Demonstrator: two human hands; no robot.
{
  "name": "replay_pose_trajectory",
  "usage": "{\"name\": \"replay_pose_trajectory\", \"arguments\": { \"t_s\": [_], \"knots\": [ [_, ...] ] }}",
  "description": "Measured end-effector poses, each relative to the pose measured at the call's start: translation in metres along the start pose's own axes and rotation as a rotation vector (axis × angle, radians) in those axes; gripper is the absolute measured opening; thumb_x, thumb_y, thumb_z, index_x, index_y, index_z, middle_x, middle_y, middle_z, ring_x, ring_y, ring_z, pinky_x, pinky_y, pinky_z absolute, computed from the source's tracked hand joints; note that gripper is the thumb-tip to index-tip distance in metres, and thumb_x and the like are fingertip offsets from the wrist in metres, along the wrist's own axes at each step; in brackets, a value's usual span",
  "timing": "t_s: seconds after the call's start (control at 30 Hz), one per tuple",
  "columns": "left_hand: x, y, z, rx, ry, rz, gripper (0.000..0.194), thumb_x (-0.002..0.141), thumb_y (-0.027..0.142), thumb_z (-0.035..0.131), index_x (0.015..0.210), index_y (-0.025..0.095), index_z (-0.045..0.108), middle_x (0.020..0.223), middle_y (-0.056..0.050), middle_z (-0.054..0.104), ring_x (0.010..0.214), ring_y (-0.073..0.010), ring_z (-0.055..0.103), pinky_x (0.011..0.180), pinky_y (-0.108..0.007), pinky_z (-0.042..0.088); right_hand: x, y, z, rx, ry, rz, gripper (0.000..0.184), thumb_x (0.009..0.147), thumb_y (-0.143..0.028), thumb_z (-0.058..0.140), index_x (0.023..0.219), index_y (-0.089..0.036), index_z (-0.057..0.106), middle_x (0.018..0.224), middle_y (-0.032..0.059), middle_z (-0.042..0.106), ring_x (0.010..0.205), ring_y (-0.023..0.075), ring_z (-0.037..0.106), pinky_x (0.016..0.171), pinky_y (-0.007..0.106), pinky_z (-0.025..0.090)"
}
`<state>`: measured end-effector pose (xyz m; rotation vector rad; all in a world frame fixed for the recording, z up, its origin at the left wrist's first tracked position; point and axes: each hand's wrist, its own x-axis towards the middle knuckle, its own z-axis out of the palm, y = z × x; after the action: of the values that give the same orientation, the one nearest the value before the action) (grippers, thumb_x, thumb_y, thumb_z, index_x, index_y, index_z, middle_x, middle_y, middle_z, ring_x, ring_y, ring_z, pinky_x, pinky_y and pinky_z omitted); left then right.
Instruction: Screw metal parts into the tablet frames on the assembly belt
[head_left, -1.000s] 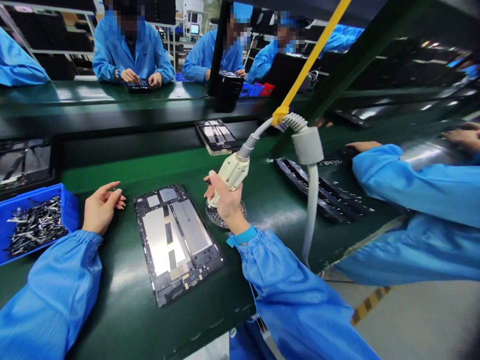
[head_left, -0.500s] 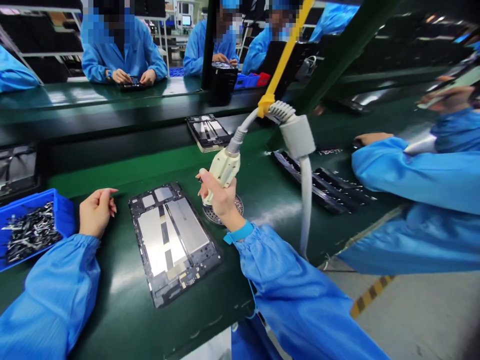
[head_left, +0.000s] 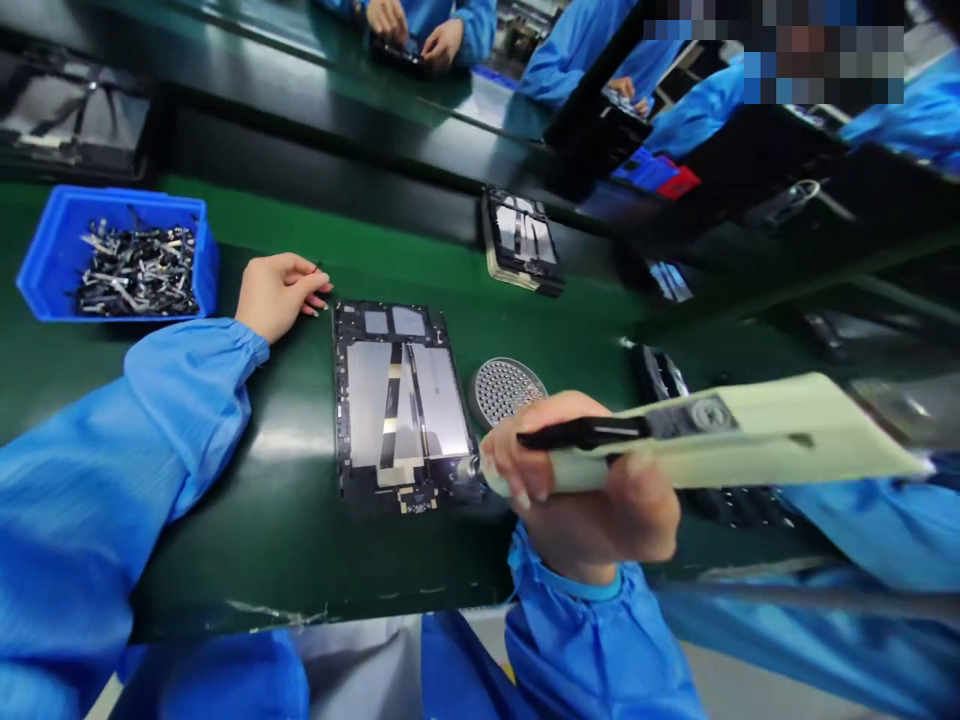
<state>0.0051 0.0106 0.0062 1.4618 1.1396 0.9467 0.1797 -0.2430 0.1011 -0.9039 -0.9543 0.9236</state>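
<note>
Gripping a cream hand tool [head_left: 772, 460], right hand [head_left: 592, 530] has fingers and thumb wrapped round its body, black lever on the upper side. Tool lies nearly flat, tip pointing to 9 o'clock, by the lower right corner of the tablet [head_left: 405, 410]; blur there, can't tell if touching. Tablet lies flat on green bench [head_left: 300, 540], centre, inner parts exposed, silver panels and dark strips showing.

Clock from tablet: left hand [head_left: 274, 295] at 10 o'clock, just beside the top left corner, fingers half curled, thumb near index fingertip; can't tell if something small is pinched. Blue bin [head_left: 208, 270] also at 10, farther out, full of small black and silver parts. Perforated metal disc [head_left: 506, 392] at 3, near. Device stack [head_left: 525, 235] between 1 and 2, silver panels up on the top one. Co-worker's hands [head_left: 442, 45] at 12, far side, on a dark device [head_left: 397, 55].
</note>
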Motion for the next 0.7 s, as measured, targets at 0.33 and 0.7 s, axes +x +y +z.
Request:
{"name": "replay_pose_trajectory", "arguments": {
  "t_s": [0.33,0.7],
  "knots": [
    [-0.001,-0.005,0.005,0.041,0.001,0.103,0.02,0.092,0.011,0.058,0.108,0.012,0.068,0.075,-0.003,0.07,0.05,-0.0081,0.055,0.05,-0.017,0.047,-0.012,0.007,0.017,-0.038,-0.121,0.134,0.036,0.085,-0.057,0.071,0.091,-0.022,0.075,0.048,-0.0048,0.046,0.04,0.0119,0.043,0.047,0.027,0.042],
    [-0.016,0.013,0.01,0.075,0.092,0.228,0.005,0.091,0.02,0.066,0.089,0.017,0.063,0.082,-0.001,0.074,0.063,-0.0114,0.062,0.065,-0.021,0.05,-0.015,0.009,0.023,-0.076,-0.057,0.127,0.035,0.083,-0.057,0.072,0.089,-0.023,0.076,0.047,-0.0043,0.045,0.038,0.013,0.041,0.046,0.03,0.039]
  ]
}}
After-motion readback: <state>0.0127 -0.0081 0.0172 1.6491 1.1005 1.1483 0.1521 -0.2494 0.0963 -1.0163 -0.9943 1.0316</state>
